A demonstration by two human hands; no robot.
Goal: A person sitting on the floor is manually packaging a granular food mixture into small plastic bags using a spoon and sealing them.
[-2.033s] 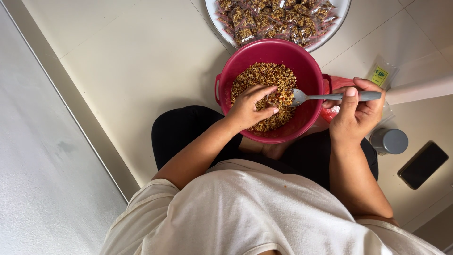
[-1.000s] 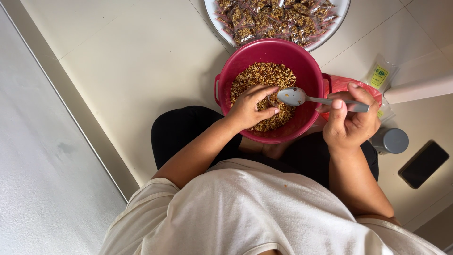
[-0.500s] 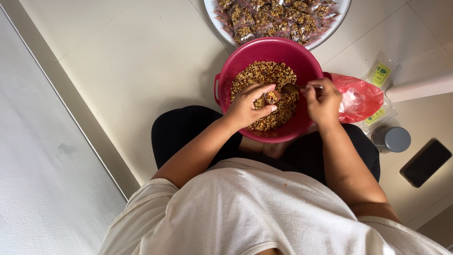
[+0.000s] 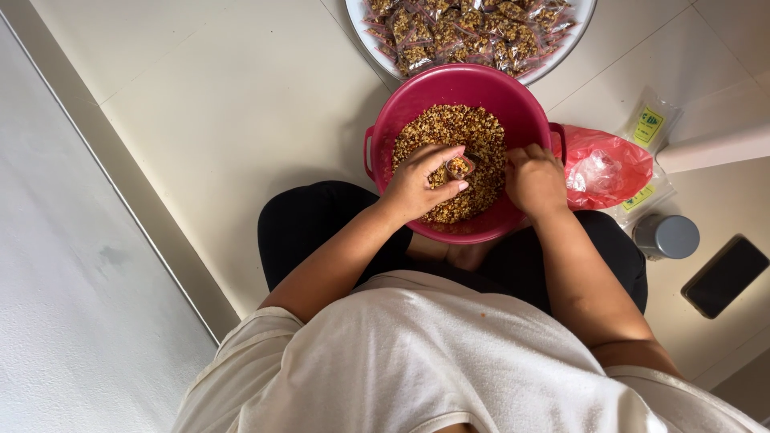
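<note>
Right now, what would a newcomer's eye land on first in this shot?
The big pink bowl of brown grain mix sits centre frame on the pale floor, with both hands in it: the left hand pinching a small clear pouch, the right hand beside it. Above it is a white tray of filled packets; to the right lies a red plastic bag.

This looks like a home. A person sits on the pale tiled floor (image 4: 216, 104) beside a white wall (image 4: 64, 305). A red bowl (image 4: 417, 96) of snack mix and a far tray (image 4: 561, 56) of little filled bags lie on the floor.
</note>
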